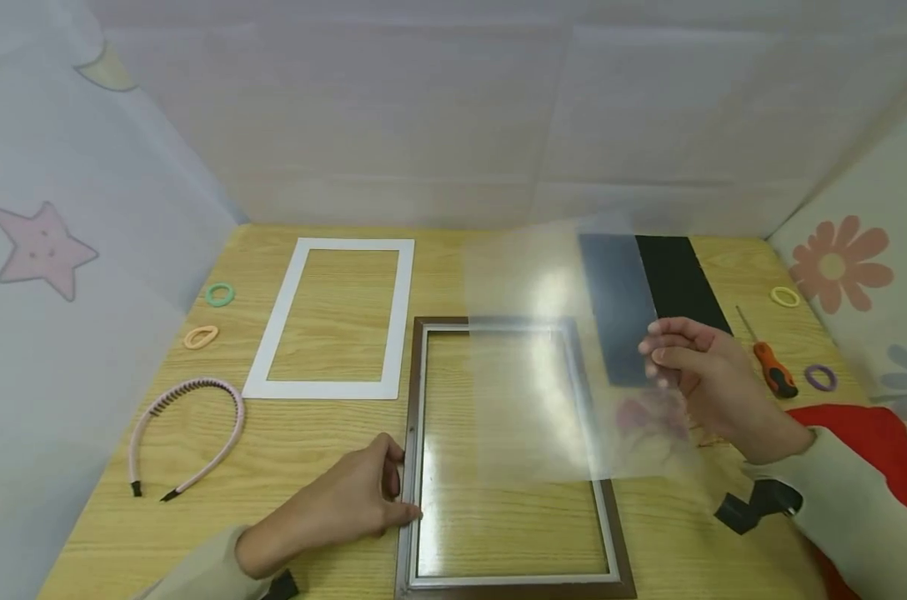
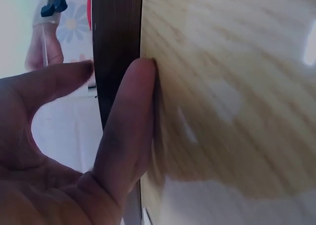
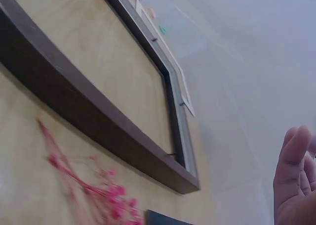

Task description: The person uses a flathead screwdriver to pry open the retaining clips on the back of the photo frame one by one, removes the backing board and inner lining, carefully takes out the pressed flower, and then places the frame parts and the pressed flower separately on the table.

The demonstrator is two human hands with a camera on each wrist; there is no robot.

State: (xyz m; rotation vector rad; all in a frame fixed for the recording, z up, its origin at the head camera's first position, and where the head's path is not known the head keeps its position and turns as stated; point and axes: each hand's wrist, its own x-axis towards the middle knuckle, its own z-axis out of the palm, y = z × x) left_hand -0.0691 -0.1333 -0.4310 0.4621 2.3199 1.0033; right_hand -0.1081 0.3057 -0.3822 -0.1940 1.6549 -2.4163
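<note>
A brown picture frame [image 1: 624, 542] with a silvery inner lip lies on the table in front of me. My left hand [image 1: 341, 492] grips its left side bar, thumb over the top and a finger against the outer face, as the left wrist view shows on the dark bar [image 2: 116, 32]. Between the thumb and fingers of my right hand [image 1: 724, 392] is a clear plastic sheet [image 1: 524, 433], pinched at its right edge. The sheet hangs over the right part of the frame. Through it show a pink dried-flower sprig [image 1: 648, 415] and part of a black board [image 1: 682, 271].
To the left are a white mat border [image 1: 318, 389], a pink headband [image 1: 239, 417], and green [image 1: 219, 294] and orange [image 1: 201, 337] hair ties. At right lie an orange-handled screwdriver [image 1: 772, 367], a purple hair tie [image 1: 820, 377], a yellow one [image 1: 784, 297] and red cloth [image 1: 859, 433].
</note>
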